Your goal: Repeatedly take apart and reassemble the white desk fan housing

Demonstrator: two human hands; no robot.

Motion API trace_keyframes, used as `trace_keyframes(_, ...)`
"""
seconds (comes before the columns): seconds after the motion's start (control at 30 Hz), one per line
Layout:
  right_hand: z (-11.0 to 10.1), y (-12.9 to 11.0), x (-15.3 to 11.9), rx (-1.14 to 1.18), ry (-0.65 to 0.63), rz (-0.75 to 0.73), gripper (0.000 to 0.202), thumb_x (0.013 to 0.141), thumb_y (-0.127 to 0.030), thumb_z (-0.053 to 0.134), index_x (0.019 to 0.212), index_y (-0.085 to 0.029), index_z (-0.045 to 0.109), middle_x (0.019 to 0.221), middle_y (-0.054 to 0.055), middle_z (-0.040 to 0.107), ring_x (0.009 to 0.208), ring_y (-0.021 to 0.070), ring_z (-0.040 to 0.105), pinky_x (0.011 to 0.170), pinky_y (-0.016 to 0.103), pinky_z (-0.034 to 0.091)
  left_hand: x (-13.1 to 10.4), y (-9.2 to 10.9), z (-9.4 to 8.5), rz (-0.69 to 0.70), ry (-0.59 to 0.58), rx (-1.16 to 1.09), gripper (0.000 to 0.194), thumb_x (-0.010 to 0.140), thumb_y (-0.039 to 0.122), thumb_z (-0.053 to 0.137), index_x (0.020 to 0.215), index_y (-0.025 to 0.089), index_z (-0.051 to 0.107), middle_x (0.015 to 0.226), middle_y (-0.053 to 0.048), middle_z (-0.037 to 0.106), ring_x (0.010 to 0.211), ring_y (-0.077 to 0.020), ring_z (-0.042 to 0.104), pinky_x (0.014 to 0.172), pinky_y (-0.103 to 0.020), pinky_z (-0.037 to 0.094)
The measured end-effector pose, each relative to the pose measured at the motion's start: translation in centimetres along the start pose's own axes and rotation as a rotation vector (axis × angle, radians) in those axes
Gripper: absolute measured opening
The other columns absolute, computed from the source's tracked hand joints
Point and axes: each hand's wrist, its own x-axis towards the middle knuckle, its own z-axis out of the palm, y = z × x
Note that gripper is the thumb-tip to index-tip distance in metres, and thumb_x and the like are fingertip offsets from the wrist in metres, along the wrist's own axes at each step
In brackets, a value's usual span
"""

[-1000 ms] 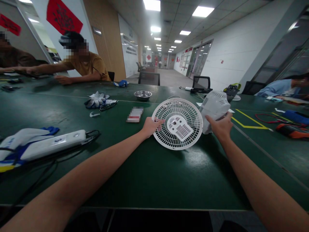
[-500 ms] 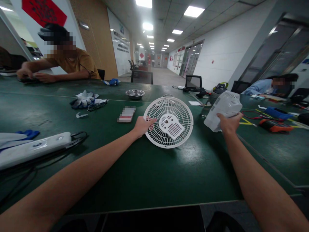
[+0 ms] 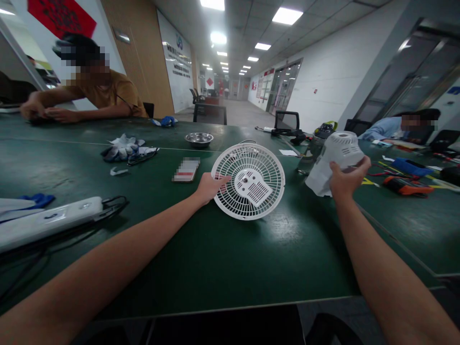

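My left hand [image 3: 209, 188] grips the left rim of a round white fan grille [image 3: 247, 213], thumb over its front and the other fingers hidden behind. The grille leans tilted over the green table [image 3: 215, 268], with a slotted plate at its centre. At the right, my right hand [image 3: 345, 177] is wrapped round a white plastic housing [image 3: 319, 172] with vent slots near its rounded top. The housing stands nearly upright, its lower end at or close to the tabletop; I cannot tell if it touches.
Beyond the grille are a metal bowl [image 3: 199, 139] and a phone [image 3: 186, 170]. Gloves [image 3: 124, 147] and a white power strip [image 3: 53, 223] lie left. A clear jar [image 3: 312, 151] stands behind the housing; an orange multimeter [image 3: 408, 186] lies right. Two people sit across the table.
My right hand has turned the white housing more upright and shifted it slightly to the right. The grille stays in my left hand, almost unmoved. The view has shifted slightly.
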Motion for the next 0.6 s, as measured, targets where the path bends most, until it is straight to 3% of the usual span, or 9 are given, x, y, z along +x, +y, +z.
trace_keyframes(0.13,-0.7,-1.6,-0.3,-0.011,0.156,-0.121,0.086,0.068,-0.025,0.085,0.142,-0.019,0.042,0.141,0.016,0.057,0.13,0.0306,0.053,0.112,0.048,0.039,-0.3,0.4,0.0,-0.021,-0.015,-0.022,0.016,0.085,0.023,0.082,0.097,0.013,0.077,0.086,-0.009,0.079,0.071,-0.0206,0.074,0.065,-0.035,0.062)
trace_keyframes(0.23,-0.5,-3.9,-1.7,0.105,0.113,-0.213,0.083,0.072,-0.032,0.081,0.141,-0.017,0.039,0.141,0.017,0.056,0.127,0.0286,0.057,0.107,0.044,0.046,-0.6,0.8,0.1,-0.008,-0.013,-0.028,0.013,0.086,0.021,0.081,0.096,0.012,0.077,0.085,-0.009,0.078,0.069,-0.0205,0.073,0.064,-0.035,0.061)
trace_keyframes(0.33,0.7,-6.2,-4.4,0.136,-0.137,-0.122,0.076,0.074,-0.044,0.077,0.137,-0.017,0.043,0.134,0.017,0.062,0.114,0.0294,0.065,0.095,0.044,0.054,-0.8,1.3,0.3,-0.005,0.007,-0.008,0.01,0.086,0.019,0.08,0.092,0.011,0.077,0.081,-0.009,0.078,0.066,-0.0205,0.072,0.062,-0.034,0.06)
trace_keyframes(0.43,2.4,-7.9,-7.7,0.073,-0.391,-0.012,0.072,0.07,-0.054,0.079,0.126,-0.017,0.053,0.119,0.016,0.07,0.102,0.0307,0.068,0.094,0.047,0.054,-0.9,1.7,0.5,-0.034,0.041,-0.017,0.01,0.085,0.018,0.081,0.091,0.011,0.077,0.079,-0.009,0.077,0.065,-0.0211,0.072,0.061,-0.035,0.06)
trace_keyframes(0.6,4.1,-9.1,-10.9,-0.084,-0.764,0.072,0.077,0.071,-0.062,0.078,0.127,-0.017,0.052,0.118,0.02,0.071,0.105,0.0363,0.07,0.095,0.051,0.054,-0.7,1.5,0.7,-0.022,0.046,-0.05,0.01,0.083,0.018,0.084,0.087,0.012,0.077,0.077,-0.008,0.076,0.064,-0.0202,0.071,0.062,-0.034,0.059)
